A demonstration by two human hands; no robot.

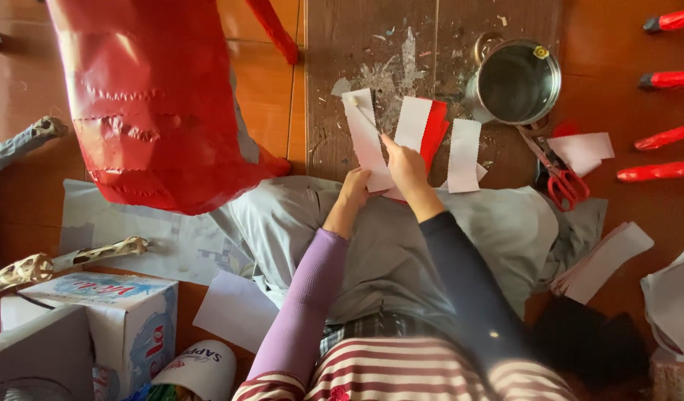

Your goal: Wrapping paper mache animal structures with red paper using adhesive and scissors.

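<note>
While seated on the floor: person works over lap, centre frame.
Left hand (354,186): pinches white paper strip (364,137) steady.
Right hand (406,165): grips thin stick (367,113) brushing it.
Pot (519,82): upper right, within reach.

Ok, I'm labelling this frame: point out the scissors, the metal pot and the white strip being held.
scissors (563,183), head view, red handles.
metal pot (551,100), head view, right rim.
white strip (362,134), head view, middle of the paper.

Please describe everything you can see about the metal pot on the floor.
The metal pot is round, shiny and silver-grey, standing upright on a dirty, scratched board. Its inside looks dark, contents unclear. A ring-shaped handle shows at its upper left, and a small yellow piece sits on the rim. No hand touches it. Red-handled scissors lie just below.
</note>
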